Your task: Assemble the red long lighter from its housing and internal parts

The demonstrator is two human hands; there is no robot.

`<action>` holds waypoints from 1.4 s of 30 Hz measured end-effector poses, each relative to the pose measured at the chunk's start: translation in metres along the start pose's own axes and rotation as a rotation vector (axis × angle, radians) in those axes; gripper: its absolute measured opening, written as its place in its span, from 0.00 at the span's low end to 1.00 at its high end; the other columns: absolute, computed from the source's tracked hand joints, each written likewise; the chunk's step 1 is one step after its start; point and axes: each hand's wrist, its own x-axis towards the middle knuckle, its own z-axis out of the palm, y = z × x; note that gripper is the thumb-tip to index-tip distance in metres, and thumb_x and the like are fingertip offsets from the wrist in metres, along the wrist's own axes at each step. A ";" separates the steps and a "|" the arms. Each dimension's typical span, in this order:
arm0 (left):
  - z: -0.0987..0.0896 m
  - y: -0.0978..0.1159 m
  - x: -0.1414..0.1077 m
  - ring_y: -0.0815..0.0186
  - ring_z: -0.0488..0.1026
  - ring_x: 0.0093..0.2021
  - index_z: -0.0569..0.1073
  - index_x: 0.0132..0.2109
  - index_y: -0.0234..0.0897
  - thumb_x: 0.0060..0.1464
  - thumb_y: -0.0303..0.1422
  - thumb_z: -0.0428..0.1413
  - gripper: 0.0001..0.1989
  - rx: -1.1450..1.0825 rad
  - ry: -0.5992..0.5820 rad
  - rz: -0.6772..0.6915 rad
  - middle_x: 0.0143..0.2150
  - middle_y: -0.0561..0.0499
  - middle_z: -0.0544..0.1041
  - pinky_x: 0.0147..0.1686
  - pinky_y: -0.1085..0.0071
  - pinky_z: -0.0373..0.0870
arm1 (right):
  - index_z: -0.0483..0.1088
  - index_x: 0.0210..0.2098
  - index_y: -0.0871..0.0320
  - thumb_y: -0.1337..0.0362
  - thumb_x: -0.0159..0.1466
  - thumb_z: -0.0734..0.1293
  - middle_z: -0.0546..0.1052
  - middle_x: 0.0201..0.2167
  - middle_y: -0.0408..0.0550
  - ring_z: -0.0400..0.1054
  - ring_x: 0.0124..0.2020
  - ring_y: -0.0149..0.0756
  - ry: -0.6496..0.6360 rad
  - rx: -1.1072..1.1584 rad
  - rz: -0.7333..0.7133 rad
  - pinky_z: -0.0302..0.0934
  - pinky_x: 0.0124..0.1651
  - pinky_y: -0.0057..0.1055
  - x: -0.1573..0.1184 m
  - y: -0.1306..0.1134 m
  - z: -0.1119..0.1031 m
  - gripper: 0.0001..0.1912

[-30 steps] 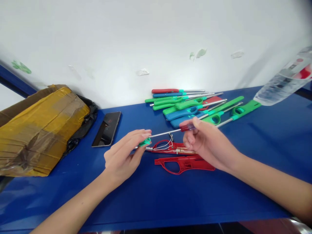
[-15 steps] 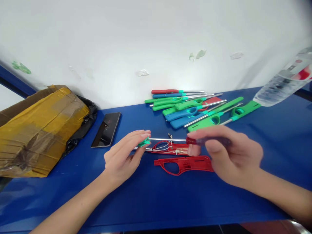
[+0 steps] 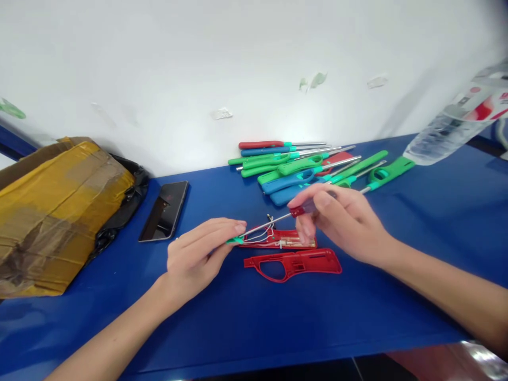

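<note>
My left hand (image 3: 202, 248) is closed on a small green plastic piece (image 3: 237, 240), pinched between thumb and fingers. My right hand (image 3: 337, 217) grips a screwdriver (image 3: 300, 209) by its dark red handle; its metal shaft slants down left, and the tip meets the green piece. Behind the hands lies one red lighter shell half (image 3: 289, 233) holding white wires and a clear tank with brass-coloured parts (image 3: 292, 242). Nearer me, the other red shell half (image 3: 301, 264) lies with its ribbed inside facing up. My fingers hide the tip's exact contact.
Several long-necked lighters (image 3: 289, 182) in green, blue and red are piled against the wall. A phone (image 3: 164, 211) lies left of centre, beside a taped cardboard box (image 3: 59, 217) with black plastic. A water bottle (image 3: 456, 124) stands back right on the blue table (image 3: 238, 328).
My right hand has raised and tilted the screwdriver handle, so the shaft now slopes instead of lying nearly level. The green piece has turned flatter in my left fingers. The view has shifted slightly.
</note>
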 end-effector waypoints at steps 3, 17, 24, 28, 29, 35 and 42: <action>0.000 0.000 -0.001 0.63 0.81 0.43 0.76 0.49 0.38 0.57 0.19 0.59 0.15 -0.015 0.004 -0.002 0.43 0.48 0.83 0.43 0.68 0.82 | 0.74 0.40 0.58 0.54 0.70 0.62 0.73 0.19 0.40 0.71 0.22 0.30 -0.008 0.101 0.056 0.66 0.26 0.27 0.003 0.004 -0.002 0.15; 0.000 0.005 -0.001 0.63 0.81 0.42 0.78 0.48 0.39 0.56 0.20 0.60 0.15 -0.060 0.126 -0.077 0.42 0.49 0.83 0.39 0.71 0.82 | 0.74 0.39 0.56 0.51 0.67 0.65 0.72 0.18 0.39 0.69 0.21 0.31 0.032 0.234 0.118 0.66 0.25 0.28 0.005 0.009 0.004 0.15; 0.002 -0.002 -0.001 0.62 0.81 0.43 0.77 0.48 0.37 0.53 0.16 0.61 0.18 0.025 0.174 0.011 0.42 0.48 0.83 0.40 0.68 0.82 | 0.74 0.45 0.52 0.58 0.71 0.61 0.78 0.24 0.43 0.74 0.25 0.34 0.104 -0.335 -0.259 0.69 0.30 0.33 -0.012 -0.012 0.006 0.12; 0.002 -0.007 -0.002 0.61 0.81 0.44 0.77 0.49 0.37 0.53 0.16 0.60 0.19 0.058 0.158 0.049 0.42 0.47 0.83 0.41 0.66 0.82 | 0.73 0.47 0.50 0.62 0.71 0.61 0.80 0.26 0.42 0.76 0.26 0.33 0.047 -0.521 -0.351 0.70 0.29 0.28 -0.018 -0.019 0.006 0.10; 0.003 -0.008 -0.002 0.60 0.81 0.44 0.77 0.49 0.36 0.52 0.15 0.60 0.19 0.059 0.153 0.064 0.42 0.47 0.83 0.41 0.66 0.82 | 0.73 0.47 0.50 0.62 0.71 0.61 0.80 0.26 0.42 0.76 0.26 0.33 0.029 -0.541 -0.359 0.70 0.29 0.28 -0.018 -0.020 0.005 0.10; 0.002 -0.013 -0.003 0.58 0.80 0.46 0.75 0.53 0.34 0.51 0.13 0.60 0.23 0.068 0.092 0.144 0.43 0.45 0.82 0.45 0.61 0.82 | 0.74 0.44 0.54 0.60 0.72 0.60 0.78 0.23 0.43 0.74 0.25 0.33 0.018 -0.400 -0.230 0.70 0.31 0.30 -0.008 -0.013 0.001 0.12; 0.002 -0.008 -0.002 0.60 0.80 0.45 0.76 0.52 0.35 0.52 0.14 0.60 0.21 0.016 0.104 0.116 0.43 0.45 0.82 0.44 0.63 0.82 | 0.74 0.41 0.57 0.55 0.71 0.61 0.74 0.19 0.41 0.73 0.23 0.30 -0.021 0.013 0.002 0.67 0.27 0.26 0.002 0.005 -0.003 0.14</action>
